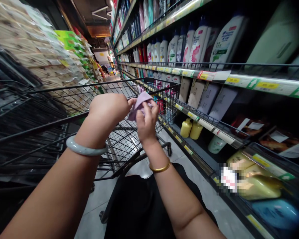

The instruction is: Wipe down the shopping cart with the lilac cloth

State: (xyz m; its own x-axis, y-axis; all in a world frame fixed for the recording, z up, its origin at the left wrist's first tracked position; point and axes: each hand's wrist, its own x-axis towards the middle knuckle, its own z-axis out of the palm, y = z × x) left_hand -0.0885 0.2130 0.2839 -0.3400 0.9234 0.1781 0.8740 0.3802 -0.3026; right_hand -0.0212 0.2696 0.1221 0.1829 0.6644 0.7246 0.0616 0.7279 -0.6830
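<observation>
Both of my hands meet at a crumpled light purple cloth above the black wire shopping cart. My left hand, with a pale bangle on its wrist, reaches the cloth from the left; its thumb or a finger touches the left edge, and its other fingers are hidden behind the back of the hand. My right hand, with a gold bangle, has its fingers bent round the right side of the cloth and pinches it.
Shelves on the right hold shampoo bottles, yellow bottles and a blue bottle low down. Stacked packages line the left. A cart wheel rests on the tiled floor.
</observation>
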